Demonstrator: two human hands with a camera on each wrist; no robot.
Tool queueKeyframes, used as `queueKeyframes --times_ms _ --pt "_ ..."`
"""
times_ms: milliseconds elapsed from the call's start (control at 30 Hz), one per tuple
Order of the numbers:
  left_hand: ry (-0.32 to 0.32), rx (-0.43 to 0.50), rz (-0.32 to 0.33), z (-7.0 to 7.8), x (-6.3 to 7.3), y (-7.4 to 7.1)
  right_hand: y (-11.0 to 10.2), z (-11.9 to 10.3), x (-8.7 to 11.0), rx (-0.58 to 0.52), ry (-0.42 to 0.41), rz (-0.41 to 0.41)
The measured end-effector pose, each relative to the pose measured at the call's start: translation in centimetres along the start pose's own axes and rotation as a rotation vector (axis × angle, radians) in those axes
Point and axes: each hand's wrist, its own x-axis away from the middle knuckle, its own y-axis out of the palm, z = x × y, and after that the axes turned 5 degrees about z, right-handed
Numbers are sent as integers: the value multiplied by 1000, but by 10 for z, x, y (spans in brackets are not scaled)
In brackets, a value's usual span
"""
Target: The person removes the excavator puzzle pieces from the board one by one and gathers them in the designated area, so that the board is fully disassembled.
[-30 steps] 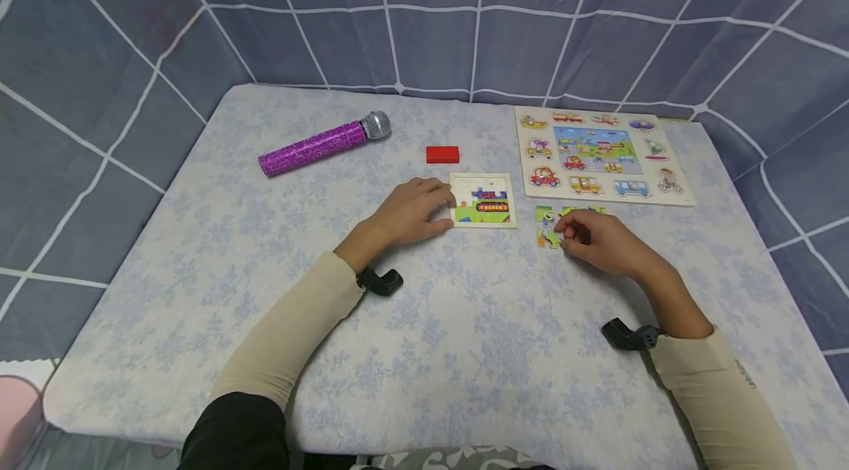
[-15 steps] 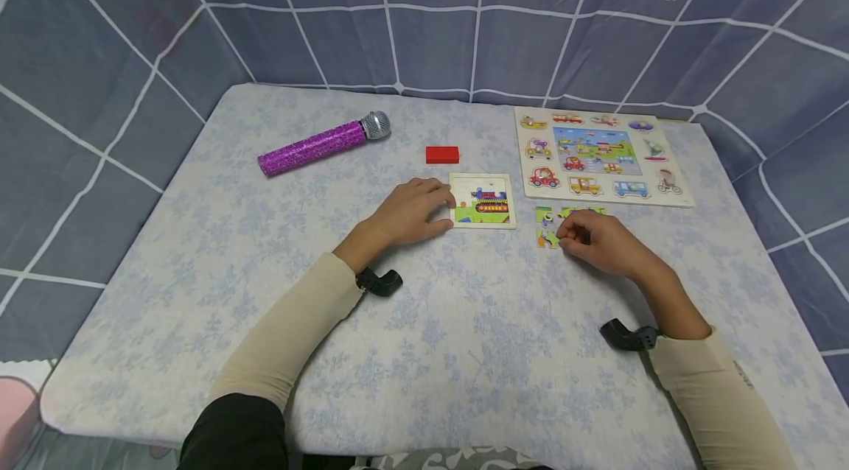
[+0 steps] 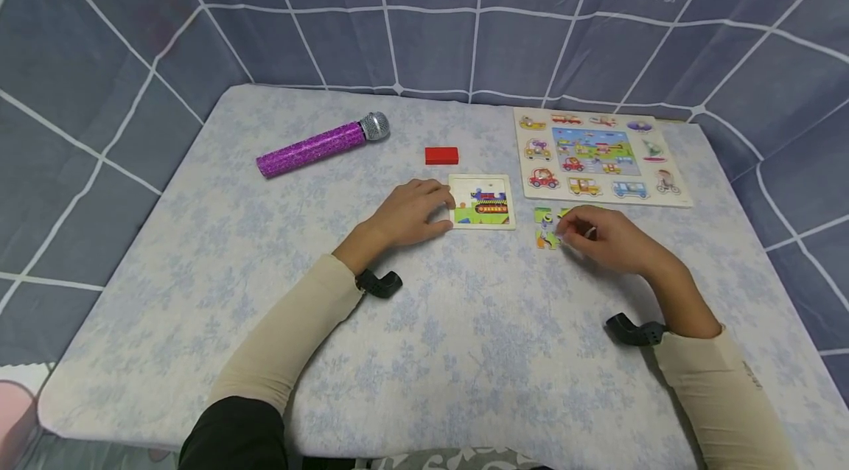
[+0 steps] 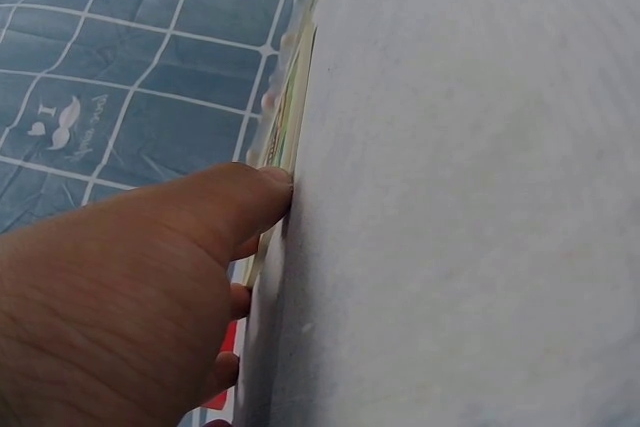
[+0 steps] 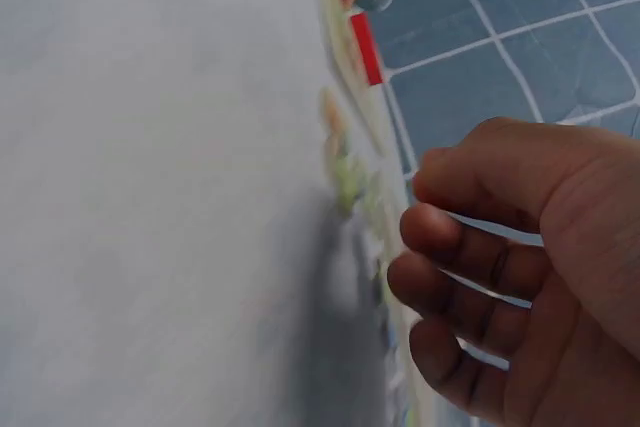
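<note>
In the head view, my left hand (image 3: 413, 214) rests at the left edge of a small square wooden jigsaw frame (image 3: 482, 177), thumb at the near corner and fingertips on the rim. A tracked vehicle picture (image 3: 491, 202) is partly assembled inside it. The left wrist view shows my left hand (image 4: 150, 267) with its thumb against the frame's edge. My right hand (image 3: 606, 238) is over loose jigsaw pieces (image 3: 545, 228) right of the frame, partly hiding them. In the right wrist view, that hand (image 5: 520, 267) has loosely bent fingers above the table, with nothing seen between them.
A large wooden vehicle puzzle board (image 3: 673, 197) lies at the back right. Behind the small frame is a red block (image 3: 441, 155). A glittery purple microphone (image 3: 315, 148) lies at the back left. A grey-blue curtain (image 3: 431, 43) hangs behind the patterned tablecloth (image 3: 424, 352).
My right hand has shifted slightly up from the loose pieces, covering more of the far ones, and its finger gap has widened. My left hand and the frame stay put.
</note>
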Motion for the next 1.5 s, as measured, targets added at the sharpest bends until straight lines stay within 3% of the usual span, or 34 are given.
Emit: queueKeyframes --times_ms 133,267,433,533,767,1067,1500 --pt "-1 -3 4 -1 0 -2 -1 -11 -23 -4 -65 -14" --pt "-12 1 0 -1 0 -2 9 -27 -61 8 -98 -87" --pt "-8 7 -3 1 0 -1 29 -47 -107 204 -98 -199" --pt "1 4 -10 2 -1 0 37 -53 -121 303 -56 -257" --pt "-7 0 -9 4 -1 -2 40 -54 -129 290 24 -268" --pt "-17 0 -22 3 0 -2 44 -48 -131 133 42 -272" --pt "-5 2 -13 2 -1 -1 44 -45 -128 78 27 -234"
